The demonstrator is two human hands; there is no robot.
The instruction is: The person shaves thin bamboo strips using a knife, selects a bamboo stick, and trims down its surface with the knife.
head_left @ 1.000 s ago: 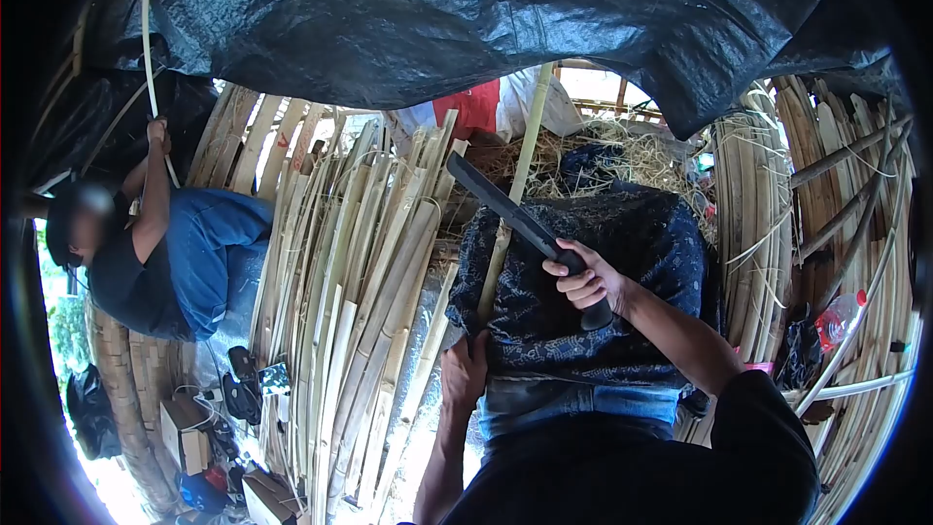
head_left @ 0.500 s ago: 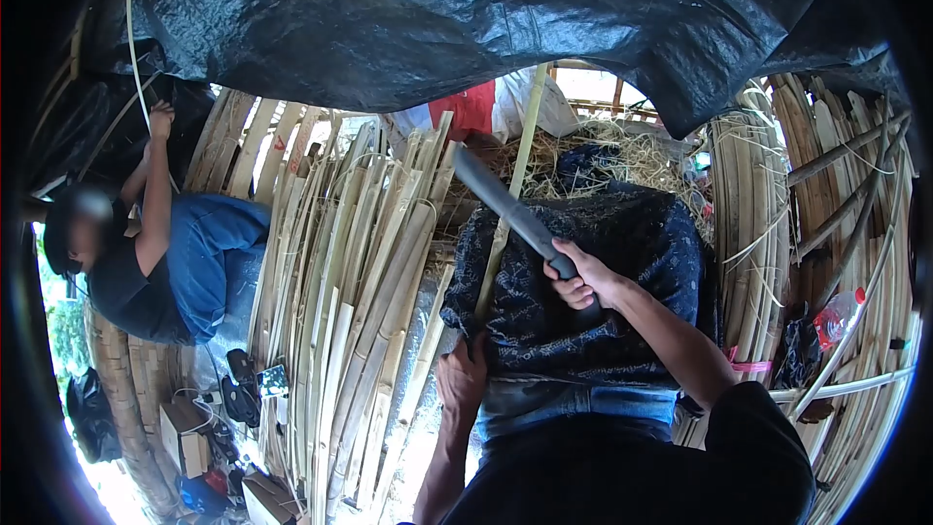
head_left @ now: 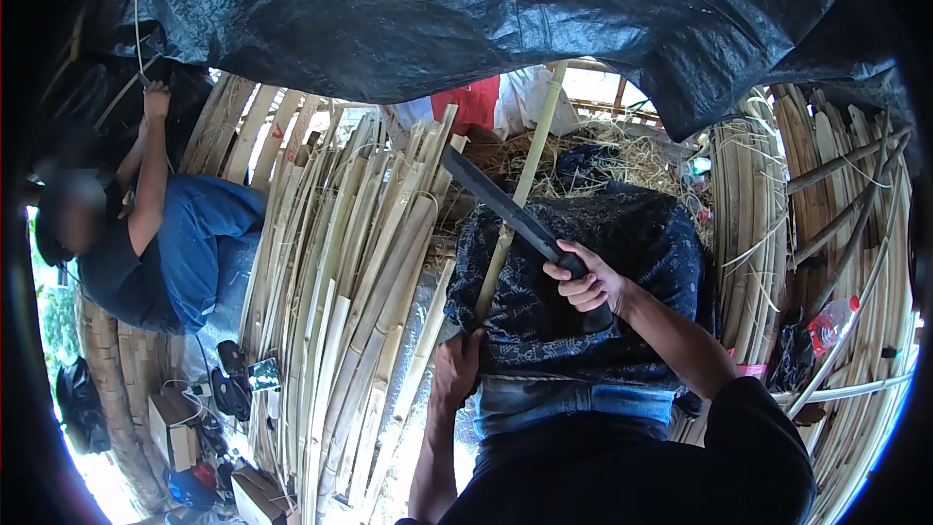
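My right hand (head_left: 588,277) is wrapped round the dark handle of a long machete (head_left: 494,198). Its blade points up and to the left, crossing over a long bamboo strip (head_left: 536,141). The strip slants across a dark blue patterned cloth (head_left: 622,243) that covers my lap. At the strip's near end, my left hand (head_left: 457,367) is closed with the fingers around it, beside the cloth's left edge. The far end of the strip reaches up to the hanging tarp.
Split bamboo slats (head_left: 364,262) lie stacked on the left, with another bundle (head_left: 748,224) on the right. Left of them a co-worker (head_left: 136,243) sits with raised hands at a thin strip. A black tarp (head_left: 486,15) hangs overhead. Shavings (head_left: 632,151) and a plastic bottle (head_left: 831,324) lie about.
The machete's blade has turned slightly and now looks darker. The far end of the bamboo strip has shifted right. The co-worker's hands have come a little lower in my right-side direction only slightly, near the same spot.
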